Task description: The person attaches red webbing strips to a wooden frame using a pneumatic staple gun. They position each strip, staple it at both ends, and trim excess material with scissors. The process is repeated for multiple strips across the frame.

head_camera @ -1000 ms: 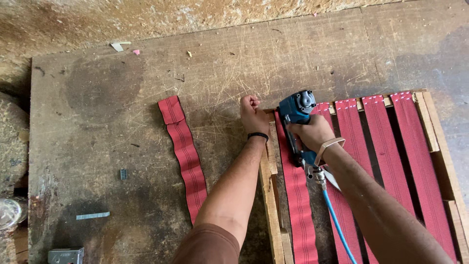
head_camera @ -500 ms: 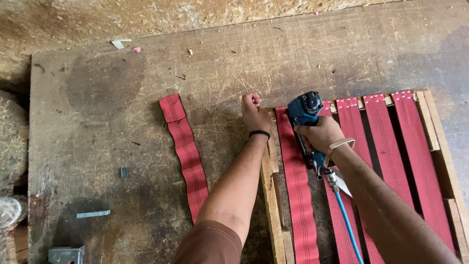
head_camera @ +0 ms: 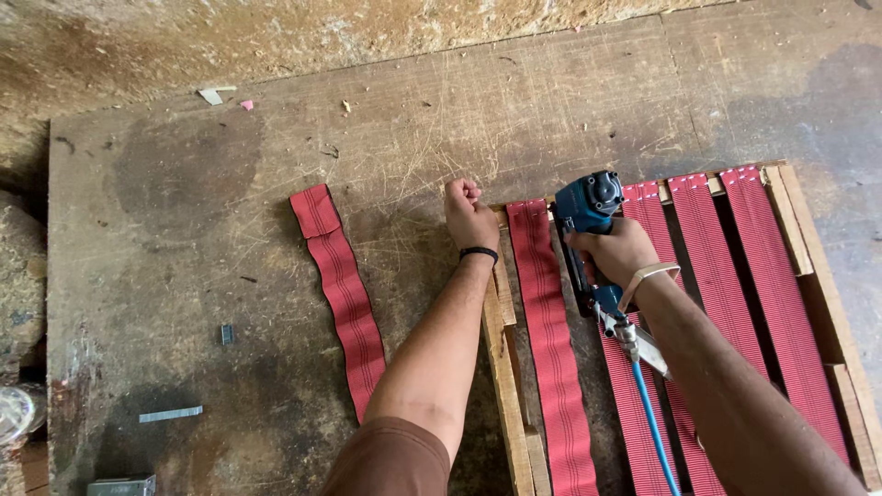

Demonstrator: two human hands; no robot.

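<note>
Shifted slightly right, blue staple gun stands nose-down in right hand.

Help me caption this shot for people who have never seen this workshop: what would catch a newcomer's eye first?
First, the blue air stapler in the right hand, set at the top rail of a wooden frame crossed by red webbing straps, a blue hose trailing from it. Next, the left hand, a closed fist at the frame's top left corner. Left of it, a loose red strap lies on the scarred workbench.
</note>
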